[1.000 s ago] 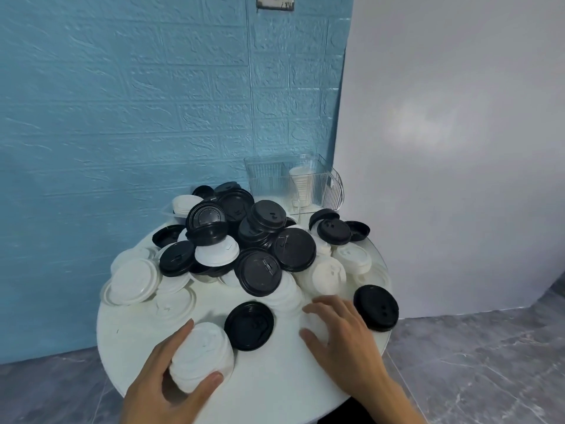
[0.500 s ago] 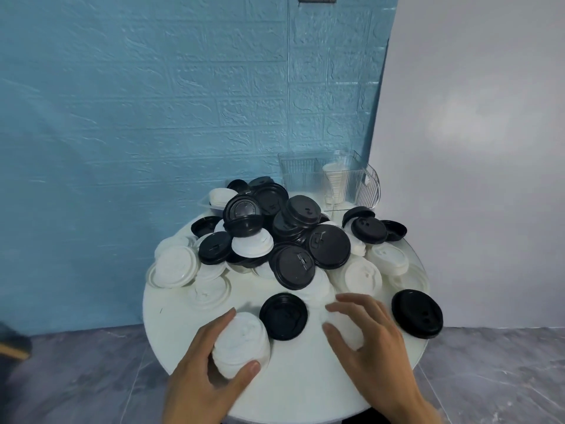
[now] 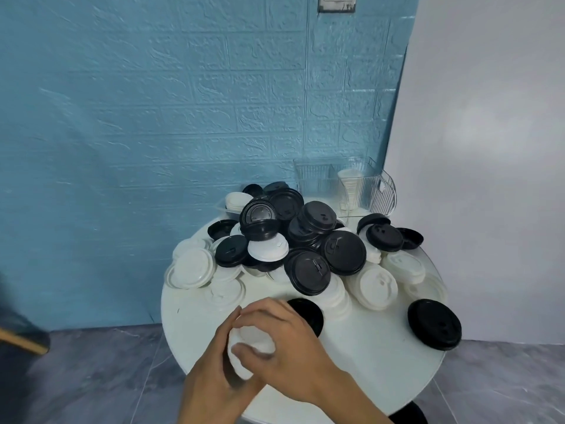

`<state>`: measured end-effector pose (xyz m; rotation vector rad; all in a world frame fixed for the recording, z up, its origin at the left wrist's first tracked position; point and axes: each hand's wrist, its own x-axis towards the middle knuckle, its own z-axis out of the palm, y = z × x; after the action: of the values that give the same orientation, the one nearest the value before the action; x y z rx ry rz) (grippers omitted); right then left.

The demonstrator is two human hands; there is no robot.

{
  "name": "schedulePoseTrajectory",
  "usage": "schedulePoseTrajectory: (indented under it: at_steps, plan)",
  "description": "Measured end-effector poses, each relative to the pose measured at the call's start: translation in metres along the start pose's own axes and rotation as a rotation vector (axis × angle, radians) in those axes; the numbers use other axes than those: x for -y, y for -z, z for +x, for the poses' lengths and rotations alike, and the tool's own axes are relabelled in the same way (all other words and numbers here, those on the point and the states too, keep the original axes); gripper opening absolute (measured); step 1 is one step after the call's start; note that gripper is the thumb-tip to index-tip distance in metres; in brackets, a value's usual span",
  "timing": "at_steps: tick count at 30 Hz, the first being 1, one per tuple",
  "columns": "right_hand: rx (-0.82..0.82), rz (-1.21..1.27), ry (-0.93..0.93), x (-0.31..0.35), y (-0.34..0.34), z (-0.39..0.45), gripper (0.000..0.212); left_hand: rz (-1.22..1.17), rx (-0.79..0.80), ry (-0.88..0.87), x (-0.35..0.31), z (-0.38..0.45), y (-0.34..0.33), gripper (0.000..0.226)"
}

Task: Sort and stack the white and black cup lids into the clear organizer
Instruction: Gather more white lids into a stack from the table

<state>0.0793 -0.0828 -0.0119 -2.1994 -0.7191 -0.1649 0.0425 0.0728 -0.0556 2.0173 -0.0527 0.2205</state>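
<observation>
Down at the lower middle of the frame, both hands met on 1 stack of white lids (image 3: 249, 347) over the round white table (image 3: 367, 356). Left hand (image 3: 214, 374) cupped it from below, fingers curled; right hand (image 3: 287, 335) wrapped over it, thumb pinching. Clear organizer (image 3: 318, 175) sat at the upper right of the table, beyond the heap of lids (image 3: 305, 249).

Blue brick-textured wall (image 3: 183, 117) meets a white wall (image 3: 489, 148) — grey marble floor (image 3: 91, 377).

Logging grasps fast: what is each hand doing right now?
Left hand: holding the white lid stack.
Right hand: closed over the same stack from the top.
</observation>
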Motion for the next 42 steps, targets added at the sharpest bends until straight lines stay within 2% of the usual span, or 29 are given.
schedulePoseTrajectory:
  at_steps: [8,14,19,21,23,25,26,29,32,35,37,40,42]
  plan:
    - [0.005,0.144,0.029,-0.007,-0.011,-0.009,0.025,0.078,0.004,0.013,0.008,0.004,-0.002,0.100]
    - [0.024,0.317,0.044,-0.014,-0.017,-0.014,0.019,0.059,0.068,-0.112,0.003,0.015,0.002,0.113]
    - [0.020,0.153,0.054,-0.015,-0.011,-0.013,0.025,0.043,0.083,-0.101,0.007,0.020,0.002,0.112]
    - [0.035,0.105,0.071,-0.014,-0.006,-0.012,0.026,0.036,0.072,-0.107,0.004,0.022,0.003,0.103]
    - [0.056,0.157,0.053,-0.012,-0.002,-0.014,0.029,0.025,0.068,-0.117,0.002,0.023,0.003,0.083]
    - [-0.001,0.283,-0.005,-0.014,0.009,-0.018,0.032,0.017,0.051,-0.114,0.002,0.024,0.001,0.066]
    - [-0.073,0.300,-0.020,-0.017,0.017,-0.019,0.032,0.017,0.033,-0.105,0.002,0.024,0.000,0.064]
    - [-0.353,0.062,-0.062,-0.035,0.051,-0.022,0.031,0.033,0.003,-0.092,0.005,0.025,-0.002,0.067]
    - [-0.527,-0.238,-0.245,-0.057,0.088,-0.028,0.049,0.033,0.011,-0.090,0.007,0.024,-0.003,0.066]
    - [-0.430,-0.462,-0.481,-0.081,0.112,-0.033,0.077,0.021,0.011,-0.078,0.006,0.025,-0.002,0.067]
    - [-0.327,-0.526,-0.558,-0.092,0.116,-0.035,0.091,0.018,0.010,-0.070,0.003,0.026,-0.002,0.067]
    - [-0.216,-0.620,-0.579,-0.103,0.112,-0.033,0.100,0.009,0.008,-0.067,0.001,0.024,-0.002,0.066]
    - [-0.201,-0.642,-0.583,-0.108,0.109,-0.031,0.098,0.007,0.007,-0.062,0.000,0.023,-0.002,0.066]
